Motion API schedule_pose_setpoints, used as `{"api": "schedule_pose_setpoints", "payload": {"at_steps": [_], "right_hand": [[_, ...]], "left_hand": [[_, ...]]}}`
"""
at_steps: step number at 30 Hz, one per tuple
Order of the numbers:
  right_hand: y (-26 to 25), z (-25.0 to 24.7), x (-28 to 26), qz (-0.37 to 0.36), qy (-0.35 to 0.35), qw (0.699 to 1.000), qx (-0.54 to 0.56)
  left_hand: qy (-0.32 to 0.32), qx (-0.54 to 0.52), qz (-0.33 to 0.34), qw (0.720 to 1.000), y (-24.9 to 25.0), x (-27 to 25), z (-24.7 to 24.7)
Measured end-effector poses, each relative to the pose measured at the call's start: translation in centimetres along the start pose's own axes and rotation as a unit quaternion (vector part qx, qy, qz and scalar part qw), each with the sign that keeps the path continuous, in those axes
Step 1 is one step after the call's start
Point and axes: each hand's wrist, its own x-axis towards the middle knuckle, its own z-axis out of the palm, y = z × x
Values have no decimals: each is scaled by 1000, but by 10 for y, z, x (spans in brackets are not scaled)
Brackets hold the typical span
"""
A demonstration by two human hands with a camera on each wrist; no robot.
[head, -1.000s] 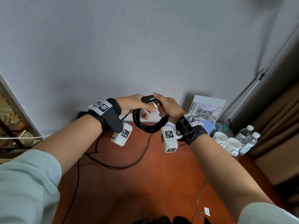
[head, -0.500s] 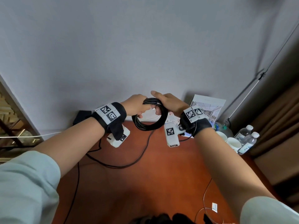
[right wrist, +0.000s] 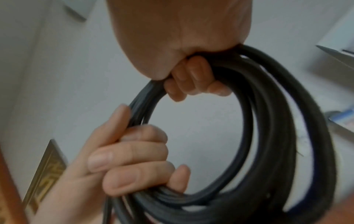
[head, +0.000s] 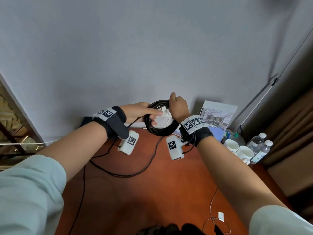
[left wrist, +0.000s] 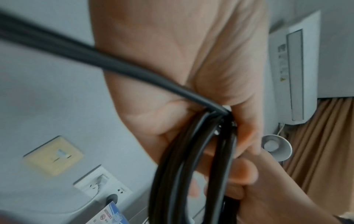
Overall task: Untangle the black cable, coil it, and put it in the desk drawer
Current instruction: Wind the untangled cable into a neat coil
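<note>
Both hands hold the cable, a smooth black round-section cord wound into a near-circular coil of several turns, raised above the far edge of the desk. The right hand is closed in a fist over the top of the coil; the right-wrist view shows its fingers curled round the bundled strands. The left hand grips the coil's left side, with fingers wrapped round the strands and the thumb lying along the outside. The two hands sit close together on the same loop, on adjoining parts of it.

One loose strand leaves the coil at the bottom, drops to the desk and runs in a long curve across its surface toward the left. In the left-wrist view the strands converge into a tight bunch where the fingers pinch them, and one strand stretches away straight to the upper left.

The desk top is glossy reddish-brown wood. At its right rear stand two white cylindrical mugs, two clear plastic bottles with white caps, and an upright printed card. A thin white wire loops near the front edge. The wall behind is matt grey; a white socket plate is set in it.
</note>
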Motion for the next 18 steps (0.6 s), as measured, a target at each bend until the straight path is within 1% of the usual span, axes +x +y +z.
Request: {"api": "schedule_pose_setpoints", "payload": {"at_steps": [1,2,3,5,6,7,8,10,11,13,15,16,17,18], "right_hand": [[5,1,2,18,12,1000,20],[7,1,3,44,21,996,81],[8,4,2,73,21,984,161],[8,8,-2,145,18,946,290],[8,10,-3,159,6,933,321],[7,10,-5,155,-18,930,332],[7,8,-6,138,-42,934,328],[5,3,-10,81,-72,965,239],[4,1,-9,53,-73,978,189],[-3,1,-8,10,-67,990,124],[-10,4,-4,-9,-42,994,102],[-11,6,0,-1,-22,995,102],[-11,8,2,22,-5,993,116],[-9,10,4,46,12,989,137]], "left_hand": [[9,-27,14,1000,-4,-1,0],[43,-14,31,998,-6,-1,1],[92,34,51,994,-9,1,4],[177,168,77,967,-9,5,11],[204,225,76,950,-8,5,11],[216,267,69,937,-8,6,11],[216,295,61,929,-8,5,9],[201,344,46,916,-6,4,8],[192,369,41,909,-5,3,10],[175,402,34,898,0,3,15],[163,404,27,900,7,6,19],[155,397,23,904,10,8,20],[147,377,20,914,13,9,20],[133,333,22,933,14,9,19]]}}
